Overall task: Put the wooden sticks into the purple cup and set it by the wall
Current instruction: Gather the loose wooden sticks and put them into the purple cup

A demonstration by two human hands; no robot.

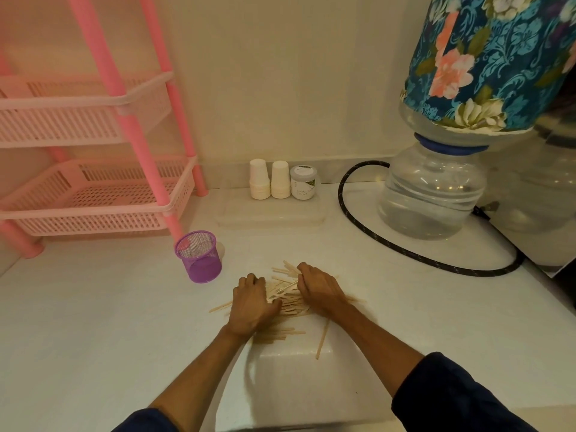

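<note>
White countertop point(93, 322) against a cream wall point(280, 88): two hands rake a scatter of wooden sticks point(285, 293) into one heap, the purple cup point(199, 257) standing empty just to the left.

Fingers curled and bearing down, the left hand point(252, 302) and right hand point(318, 289) press in from either side of the pile; neither has lifted a bundle clear, and whether sticks are pinched under the palms cannot be told. Squaring the sticks parallel before gripping would likely let them drop into the mesh cup cleanly, and strays near the forearms need sweeping in. Sticks beneath both palms are hidden. Paper cups point(269, 179) and a jar point(303, 182) stand by the wall.
</note>
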